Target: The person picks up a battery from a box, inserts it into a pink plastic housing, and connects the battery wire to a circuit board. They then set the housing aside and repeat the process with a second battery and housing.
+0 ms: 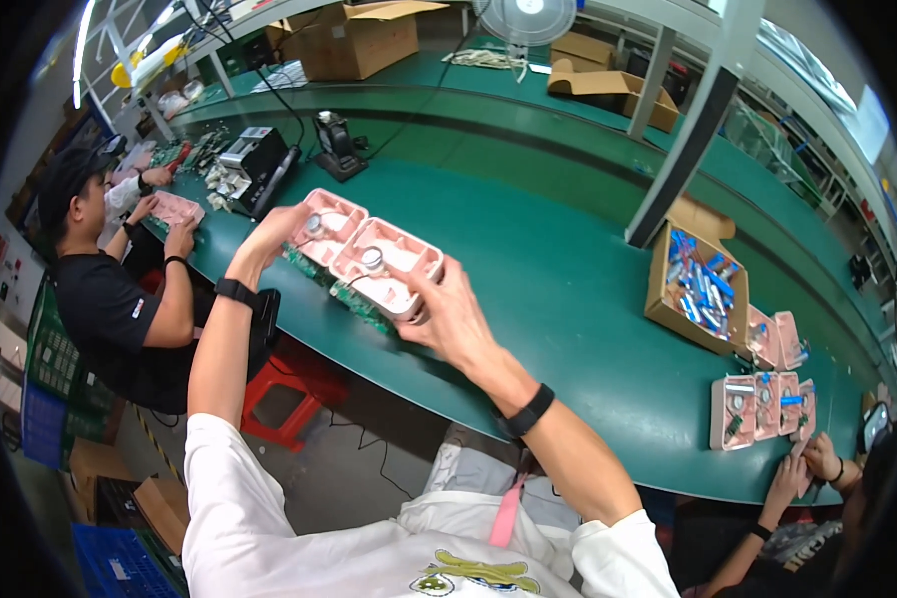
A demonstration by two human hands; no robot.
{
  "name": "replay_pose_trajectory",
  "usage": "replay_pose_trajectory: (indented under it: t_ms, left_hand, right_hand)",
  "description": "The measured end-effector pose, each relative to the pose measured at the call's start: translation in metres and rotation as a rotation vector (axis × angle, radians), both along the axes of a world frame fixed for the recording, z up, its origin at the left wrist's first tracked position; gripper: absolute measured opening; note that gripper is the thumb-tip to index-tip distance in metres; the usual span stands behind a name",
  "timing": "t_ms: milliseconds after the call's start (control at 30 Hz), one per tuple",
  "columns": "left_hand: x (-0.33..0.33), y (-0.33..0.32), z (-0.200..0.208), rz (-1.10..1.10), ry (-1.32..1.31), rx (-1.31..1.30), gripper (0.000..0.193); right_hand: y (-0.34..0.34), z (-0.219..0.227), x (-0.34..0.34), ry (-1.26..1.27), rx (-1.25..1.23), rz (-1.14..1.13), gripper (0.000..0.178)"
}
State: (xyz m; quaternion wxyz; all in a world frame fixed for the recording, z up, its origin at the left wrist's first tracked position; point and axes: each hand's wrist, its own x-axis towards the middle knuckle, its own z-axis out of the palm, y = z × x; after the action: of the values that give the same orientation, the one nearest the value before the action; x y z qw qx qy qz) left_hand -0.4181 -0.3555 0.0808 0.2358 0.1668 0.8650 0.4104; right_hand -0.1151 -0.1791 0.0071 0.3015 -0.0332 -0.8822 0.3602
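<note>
In front of me, over the green bench, two pink plastic housings stand side by side with their hollow insides facing up. My left hand (272,235) has its fingers around the outer end of the left housing (351,207). The right housing (424,257) is gripped at its outer end by my right hand (448,311), thumb on the near side. Each housing has a round silver part with thin wires inside. Green circuit boards (367,309) show along the near edge of the housings. I cannot tell whether the housings rest on the bench.
At right, a cardboard box (668,299) holds blue cylindrical cells, near more pink housings (732,431). A co-worker's hands (802,466) work there. At left, another person (110,289) handles a pink housing near a black device (259,164). A black stand (339,149) sits beyond my left hand.
</note>
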Motion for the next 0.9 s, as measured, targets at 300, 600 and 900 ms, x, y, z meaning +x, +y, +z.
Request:
replay_pose_trajectory:
  t_ms: [300, 600, 900]
  left_hand:
    - [0.176, 0.196, 0.045, -0.423, 0.055, -0.017, 0.051]
    - [0.271, 0.307, 0.003, -0.676, 0.048, -0.148, 0.048]
    - [0.252, 0.326, -0.018, -0.682, 0.062, -0.148, 0.055]
  right_hand:
    - [0.059, 0.026, 0.188, 0.012, 0.012, -0.471, 0.052]
    - [0.081, -0.019, 0.290, 0.006, -0.096, -0.657, 0.055]
    - [0.083, -0.024, 0.274, -0.031, 0.019, -0.778, 0.046]
